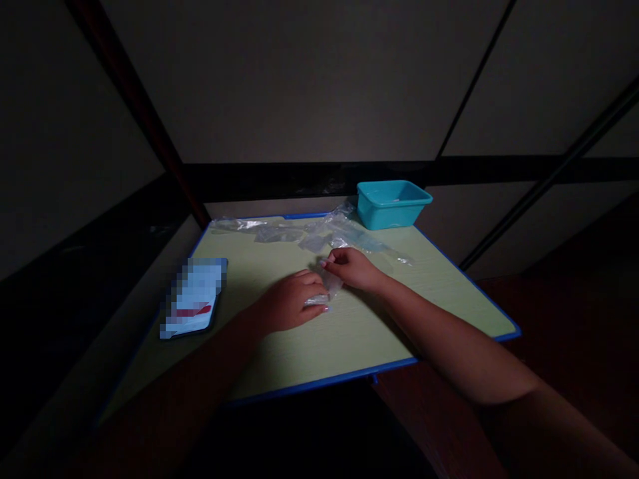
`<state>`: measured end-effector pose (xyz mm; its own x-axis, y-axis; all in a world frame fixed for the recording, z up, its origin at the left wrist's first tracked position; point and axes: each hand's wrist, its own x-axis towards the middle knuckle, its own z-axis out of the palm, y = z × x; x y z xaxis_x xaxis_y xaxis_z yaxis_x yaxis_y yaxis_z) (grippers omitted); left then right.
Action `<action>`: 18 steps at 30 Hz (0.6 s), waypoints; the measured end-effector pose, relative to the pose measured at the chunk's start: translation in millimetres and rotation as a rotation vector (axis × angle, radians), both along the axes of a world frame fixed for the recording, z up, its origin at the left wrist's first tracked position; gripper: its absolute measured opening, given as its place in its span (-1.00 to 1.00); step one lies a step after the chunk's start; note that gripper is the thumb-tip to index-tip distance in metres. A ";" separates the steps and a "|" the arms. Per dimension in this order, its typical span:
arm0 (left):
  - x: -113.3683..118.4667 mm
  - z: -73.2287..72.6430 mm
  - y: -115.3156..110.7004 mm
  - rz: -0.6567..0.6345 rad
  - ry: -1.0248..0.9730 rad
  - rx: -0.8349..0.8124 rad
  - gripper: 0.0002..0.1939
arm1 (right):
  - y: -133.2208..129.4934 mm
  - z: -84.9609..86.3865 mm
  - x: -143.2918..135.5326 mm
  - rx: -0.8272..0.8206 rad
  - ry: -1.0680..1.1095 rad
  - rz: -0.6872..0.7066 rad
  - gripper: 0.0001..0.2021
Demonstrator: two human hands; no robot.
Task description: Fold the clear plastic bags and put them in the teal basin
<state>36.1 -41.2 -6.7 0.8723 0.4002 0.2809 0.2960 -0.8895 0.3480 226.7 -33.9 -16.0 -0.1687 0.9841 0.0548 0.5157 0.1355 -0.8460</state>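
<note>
A small clear plastic bag (330,279) lies at the middle of the table, between my two hands. My left hand (294,299) is closed over its near left part, with thumb and fingers around the plastic. At its far edge, my right hand (352,266) pinches the bag between thumb and fingertips. Whatever the bag may contain is too small and dim to make out. Just beyond my hands, several more clear plastic bags (279,233) lie flat and crumpled across the back of the table.
The light green table (309,359) has a blue edge. A turquoise plastic basket (392,216) stands at its back right corner, with something small and pale inside. A phone (194,299) with a lit, blurred screen lies at the left. Pale wall panels (309,86) rise behind.
</note>
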 end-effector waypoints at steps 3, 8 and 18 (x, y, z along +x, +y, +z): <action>-0.1 0.4 -0.3 0.000 0.008 -0.004 -0.82 | -5.5 4.8 -2.1 -0.042 -0.001 0.012 -0.79; -0.9 1.3 -0.8 0.002 -0.002 -0.022 -0.81 | -16.3 22.0 1.7 -0.176 -0.167 0.103 -0.91; -3.7 0.7 1.4 -0.018 -0.009 0.002 -0.80 | -19.1 36.0 8.0 -0.325 -0.193 0.163 -0.72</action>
<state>32.4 -39.8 -6.0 0.8769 0.3837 0.2897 0.2764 -0.8953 0.3492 234.7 -53.0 20.1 -0.3011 0.9044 -0.3024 0.6628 -0.0295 -0.7482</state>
